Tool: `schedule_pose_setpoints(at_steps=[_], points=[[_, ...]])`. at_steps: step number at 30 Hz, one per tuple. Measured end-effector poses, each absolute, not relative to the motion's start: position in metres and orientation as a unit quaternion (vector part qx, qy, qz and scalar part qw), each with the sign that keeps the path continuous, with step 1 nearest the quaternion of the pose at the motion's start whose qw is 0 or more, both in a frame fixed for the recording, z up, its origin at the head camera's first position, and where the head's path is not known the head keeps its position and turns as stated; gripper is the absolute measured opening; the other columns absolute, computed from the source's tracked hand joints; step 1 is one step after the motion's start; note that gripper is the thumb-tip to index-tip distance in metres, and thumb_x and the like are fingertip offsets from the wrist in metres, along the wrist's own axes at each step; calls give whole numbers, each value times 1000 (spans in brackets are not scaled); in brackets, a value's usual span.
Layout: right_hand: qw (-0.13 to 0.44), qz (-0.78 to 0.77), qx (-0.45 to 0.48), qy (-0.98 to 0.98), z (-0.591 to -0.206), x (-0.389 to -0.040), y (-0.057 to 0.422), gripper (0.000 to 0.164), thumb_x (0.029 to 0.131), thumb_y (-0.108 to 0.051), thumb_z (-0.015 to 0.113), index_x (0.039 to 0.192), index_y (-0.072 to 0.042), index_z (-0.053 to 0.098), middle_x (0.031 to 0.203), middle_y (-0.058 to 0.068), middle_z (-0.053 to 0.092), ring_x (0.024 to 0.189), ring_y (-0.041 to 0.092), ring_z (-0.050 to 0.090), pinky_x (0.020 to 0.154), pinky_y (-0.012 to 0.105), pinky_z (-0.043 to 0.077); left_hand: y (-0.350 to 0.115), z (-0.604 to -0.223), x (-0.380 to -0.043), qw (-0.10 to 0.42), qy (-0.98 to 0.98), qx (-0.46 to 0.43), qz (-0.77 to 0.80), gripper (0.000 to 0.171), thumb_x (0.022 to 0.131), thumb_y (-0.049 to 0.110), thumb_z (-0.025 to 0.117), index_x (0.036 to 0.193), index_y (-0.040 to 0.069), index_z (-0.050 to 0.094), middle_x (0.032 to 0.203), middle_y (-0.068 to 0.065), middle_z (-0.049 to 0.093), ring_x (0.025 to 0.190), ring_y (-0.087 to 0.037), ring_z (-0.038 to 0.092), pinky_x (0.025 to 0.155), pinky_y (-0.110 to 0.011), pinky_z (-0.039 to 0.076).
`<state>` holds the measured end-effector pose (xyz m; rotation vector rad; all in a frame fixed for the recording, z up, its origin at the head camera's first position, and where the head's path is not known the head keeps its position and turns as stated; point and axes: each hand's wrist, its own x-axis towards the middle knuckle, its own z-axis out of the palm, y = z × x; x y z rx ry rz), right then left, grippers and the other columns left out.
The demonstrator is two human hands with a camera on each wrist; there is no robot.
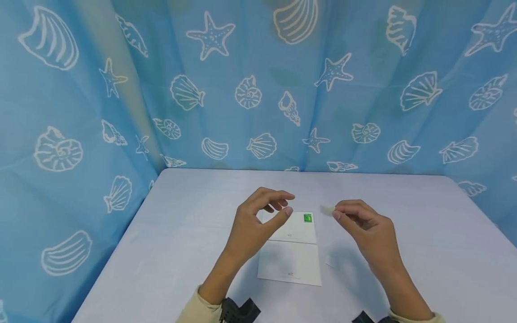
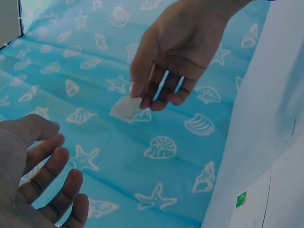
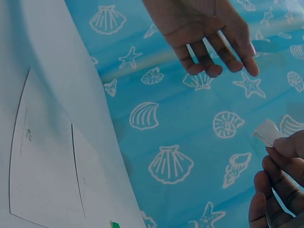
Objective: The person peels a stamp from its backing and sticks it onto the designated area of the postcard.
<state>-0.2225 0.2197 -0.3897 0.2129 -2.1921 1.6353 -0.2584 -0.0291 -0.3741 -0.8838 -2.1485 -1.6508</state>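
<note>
- Pale slip (image 1: 327, 210): sitting at the right hand's fingertips, off the table, on the side facing the left hand.
- Right hand (image 1: 370, 229): pinching the slip between thumb and fingers.
- Left hand (image 1: 251, 224): hovering with fingers loosely bent, thumb parted from them; gripping nothing.
- White cards (image 1: 288, 262): lying below and between the hands, two panels meeting at a dark line; cannot tell whether joined.
- Green stamp (image 1: 308, 218): showing on the farther panel's corner, between the hands.
- Small scrap (image 1: 330, 264): lying below the right hand, just beside the nearer panel.
- White table (image 1: 194, 215): extending beneath both hands.
- Shell-print curtain (image 1: 230, 116): hanging beyond the hands.
</note>
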Motion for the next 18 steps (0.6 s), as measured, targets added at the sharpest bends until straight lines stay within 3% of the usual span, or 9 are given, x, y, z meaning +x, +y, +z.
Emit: schedule_pose_setpoints(at_steps=[18], points=[[169,605,109,-771,-382,-211,212,12,93,-4,71,104,0,74,108,11,66,100,21,64,87,23,53,-19,-378,-251,114,-758,-308,-563,25,95,28,70,120,24,72,110,11,63,97,-9,60,84,-34,53]])
